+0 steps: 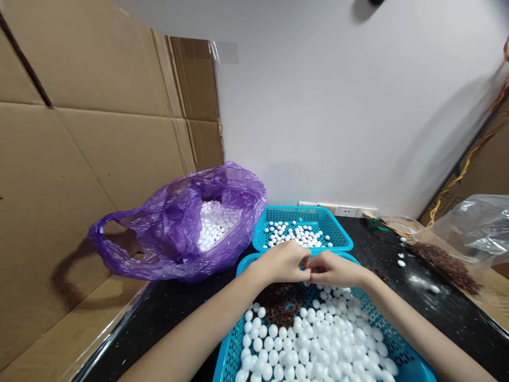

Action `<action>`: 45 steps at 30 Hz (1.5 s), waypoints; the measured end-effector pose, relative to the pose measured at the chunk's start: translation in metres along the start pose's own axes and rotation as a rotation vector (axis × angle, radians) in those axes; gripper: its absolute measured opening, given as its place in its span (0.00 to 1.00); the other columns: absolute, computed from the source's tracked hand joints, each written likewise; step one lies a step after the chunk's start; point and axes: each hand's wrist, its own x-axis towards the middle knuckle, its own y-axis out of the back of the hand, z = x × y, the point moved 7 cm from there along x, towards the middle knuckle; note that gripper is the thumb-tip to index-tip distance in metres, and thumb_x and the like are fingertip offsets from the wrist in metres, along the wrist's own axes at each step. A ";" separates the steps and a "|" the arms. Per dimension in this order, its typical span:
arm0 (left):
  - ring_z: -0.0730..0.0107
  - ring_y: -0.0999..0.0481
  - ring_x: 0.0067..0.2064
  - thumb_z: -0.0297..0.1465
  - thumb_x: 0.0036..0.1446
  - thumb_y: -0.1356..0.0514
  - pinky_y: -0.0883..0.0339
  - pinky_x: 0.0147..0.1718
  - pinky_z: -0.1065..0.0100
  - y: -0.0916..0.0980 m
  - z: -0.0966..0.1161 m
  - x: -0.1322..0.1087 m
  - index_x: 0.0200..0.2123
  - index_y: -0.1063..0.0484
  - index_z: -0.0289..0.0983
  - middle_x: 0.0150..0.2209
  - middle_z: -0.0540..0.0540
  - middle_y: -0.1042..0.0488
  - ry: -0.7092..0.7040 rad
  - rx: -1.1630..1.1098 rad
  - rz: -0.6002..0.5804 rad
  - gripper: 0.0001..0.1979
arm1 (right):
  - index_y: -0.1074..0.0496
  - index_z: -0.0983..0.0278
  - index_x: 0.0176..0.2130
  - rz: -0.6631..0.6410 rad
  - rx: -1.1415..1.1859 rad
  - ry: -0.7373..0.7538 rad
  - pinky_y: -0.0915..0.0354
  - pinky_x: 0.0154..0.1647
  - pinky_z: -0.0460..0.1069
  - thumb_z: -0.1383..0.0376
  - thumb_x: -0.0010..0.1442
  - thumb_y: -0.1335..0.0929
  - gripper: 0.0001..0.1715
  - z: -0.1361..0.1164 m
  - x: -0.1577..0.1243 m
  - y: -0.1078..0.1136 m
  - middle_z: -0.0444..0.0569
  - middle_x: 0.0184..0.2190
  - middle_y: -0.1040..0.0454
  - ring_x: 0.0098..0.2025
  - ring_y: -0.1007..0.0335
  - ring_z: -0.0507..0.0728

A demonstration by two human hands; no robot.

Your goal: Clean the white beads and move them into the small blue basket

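Observation:
My left hand and my right hand meet over the far end of a near blue basket. Both have their fingers pinched together at the point where they touch. What they pinch is too small to make out. The near basket holds several white foam balls and a patch of dark brown bits right under my hands. Behind it stands a second blue basket with several white balls in it.
A purple plastic bag of white balls lies open at the left. Cardboard sheets lean at the left. At the right a clear plastic bag, a brown pile and loose balls lie on the black tabletop. White wall behind.

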 end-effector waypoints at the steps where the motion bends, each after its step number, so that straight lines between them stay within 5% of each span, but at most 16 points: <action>1: 0.73 0.31 0.25 0.30 0.46 0.41 0.47 0.22 0.75 0.001 0.001 0.000 0.28 0.25 0.35 0.23 0.49 0.26 -0.013 -0.026 0.009 0.06 | 0.32 0.67 0.24 0.012 0.007 0.003 0.55 0.20 0.44 0.67 0.54 0.37 0.09 0.000 0.000 0.001 0.38 0.16 0.44 0.20 0.53 0.47; 9: 0.73 0.28 0.27 0.25 0.50 0.42 0.42 0.27 0.75 0.000 -0.002 0.003 0.31 0.26 0.34 0.26 0.49 0.25 -0.063 -0.157 0.024 0.05 | 0.39 0.65 0.21 0.055 0.087 0.007 0.55 0.21 0.44 0.68 0.53 0.37 0.10 -0.003 -0.001 0.004 0.38 0.17 0.46 0.21 0.54 0.47; 18: 0.72 0.25 0.33 0.26 0.54 0.44 0.34 0.34 0.72 0.016 -0.005 0.003 0.35 0.27 0.34 0.32 0.48 0.24 -0.019 -0.442 0.235 0.06 | 0.32 0.67 0.24 0.235 0.354 -0.039 0.51 0.18 0.43 0.60 0.56 0.35 0.14 0.003 0.000 0.018 0.40 0.16 0.41 0.18 0.46 0.48; 26: 0.73 0.27 0.32 0.31 0.57 0.44 0.32 0.31 0.71 0.027 -0.019 0.005 0.38 0.28 0.33 0.35 0.46 0.24 0.108 -0.726 0.423 0.09 | 0.33 0.65 0.27 0.365 0.701 0.025 0.59 0.14 0.43 0.51 0.54 0.32 0.20 0.001 -0.003 0.031 0.36 0.14 0.45 0.14 0.58 0.44; 34: 0.73 0.28 0.33 0.36 0.56 0.42 0.32 0.30 0.71 0.022 -0.028 0.009 0.38 0.28 0.31 0.31 0.47 0.27 0.071 -0.957 0.427 0.13 | 0.42 0.59 0.32 0.612 0.903 0.086 0.62 0.14 0.42 0.50 0.55 0.33 0.19 0.005 -0.010 0.052 0.35 0.17 0.45 0.14 0.61 0.44; 45: 0.73 0.28 0.33 0.34 0.53 0.39 0.32 0.32 0.69 0.018 -0.020 0.012 0.35 0.31 0.31 0.30 0.48 0.28 0.006 -1.131 0.319 0.11 | 0.42 0.60 0.31 0.573 0.958 0.096 0.60 0.14 0.40 0.50 0.56 0.32 0.19 0.005 -0.008 0.048 0.35 0.19 0.42 0.15 0.59 0.43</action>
